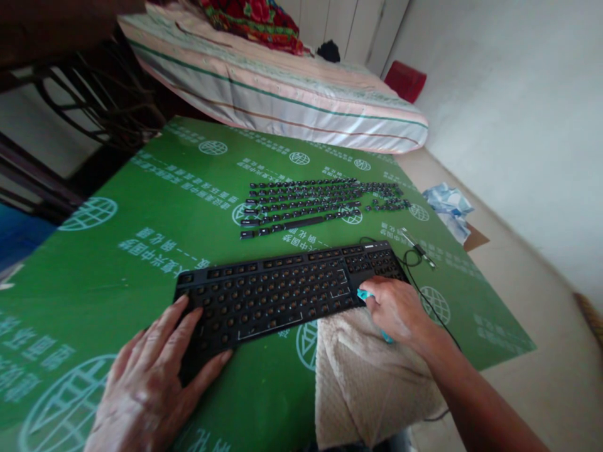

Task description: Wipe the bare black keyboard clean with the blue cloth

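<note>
A black keyboard (282, 289) with its keycaps taken off lies on a green printed sheet (155, 207). My left hand (151, 376) rests flat on the keyboard's near left corner, fingers spread. My right hand (398, 309) is closed round a small teal tool (363, 294), its tip touching the keyboard's right part. Rows of removed black keycaps (320, 204) are laid out on the sheet beyond the keyboard. A cream towel (362, 376) lies under my right wrist.
The keyboard's black cable (414, 263) loops at its right end beside a thin metal tool (417, 247). A striped mattress (282, 94) with a red blanket lies behind the sheet. Crumpled blue-white plastic (447, 204) sits on the floor at right.
</note>
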Motion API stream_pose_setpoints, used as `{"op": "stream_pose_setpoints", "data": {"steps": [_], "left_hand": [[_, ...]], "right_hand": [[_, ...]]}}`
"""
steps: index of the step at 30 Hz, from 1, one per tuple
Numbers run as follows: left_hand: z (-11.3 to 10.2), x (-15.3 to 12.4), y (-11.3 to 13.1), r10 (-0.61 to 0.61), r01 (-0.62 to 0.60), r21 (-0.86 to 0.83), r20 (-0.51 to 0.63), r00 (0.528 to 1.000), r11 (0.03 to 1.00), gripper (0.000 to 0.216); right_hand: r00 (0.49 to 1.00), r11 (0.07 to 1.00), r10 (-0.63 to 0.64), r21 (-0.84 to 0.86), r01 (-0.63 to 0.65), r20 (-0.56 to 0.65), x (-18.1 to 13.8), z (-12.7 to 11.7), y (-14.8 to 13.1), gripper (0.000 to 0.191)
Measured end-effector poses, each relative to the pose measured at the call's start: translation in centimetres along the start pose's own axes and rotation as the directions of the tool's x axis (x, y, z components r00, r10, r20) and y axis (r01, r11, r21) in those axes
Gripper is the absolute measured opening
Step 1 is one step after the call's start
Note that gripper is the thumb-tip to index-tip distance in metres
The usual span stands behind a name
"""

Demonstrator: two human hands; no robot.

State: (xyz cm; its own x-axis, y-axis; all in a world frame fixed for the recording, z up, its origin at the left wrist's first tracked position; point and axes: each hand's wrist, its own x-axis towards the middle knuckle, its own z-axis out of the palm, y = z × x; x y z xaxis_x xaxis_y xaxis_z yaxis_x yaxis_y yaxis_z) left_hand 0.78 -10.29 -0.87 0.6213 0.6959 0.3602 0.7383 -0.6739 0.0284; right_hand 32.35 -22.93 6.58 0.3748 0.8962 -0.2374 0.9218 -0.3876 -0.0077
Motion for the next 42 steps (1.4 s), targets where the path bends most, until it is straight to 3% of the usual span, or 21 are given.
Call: {"op": "stream_pose_setpoints", "data": {"steps": [11,26,42], "left_hand": [[-0.2,0.0,0.1,-0.004,0.004,0.004,0.001,1.000,1.000,0.066],[-0.3,0.0,0.1,-0.035,0.036,-0.025,0.032,0.999,0.999,0.064],[-0.3,0.0,0.1,-0.030,0.030,-0.007,0.043,0.999,1.000,0.064]], "right_hand": [[0.998,0.999,0.044,0.028,-0.043,-0.040,-0.1,0.8,-0.1,0.028],[0.996,0.995,-0.089,0.044,0.088,0.016,-0.6,0.2,0.3,0.027],[0.996,0.995,-0.079,0.059,0.076,0.045,-0.3,-0.3,0.7,0.025]]}}
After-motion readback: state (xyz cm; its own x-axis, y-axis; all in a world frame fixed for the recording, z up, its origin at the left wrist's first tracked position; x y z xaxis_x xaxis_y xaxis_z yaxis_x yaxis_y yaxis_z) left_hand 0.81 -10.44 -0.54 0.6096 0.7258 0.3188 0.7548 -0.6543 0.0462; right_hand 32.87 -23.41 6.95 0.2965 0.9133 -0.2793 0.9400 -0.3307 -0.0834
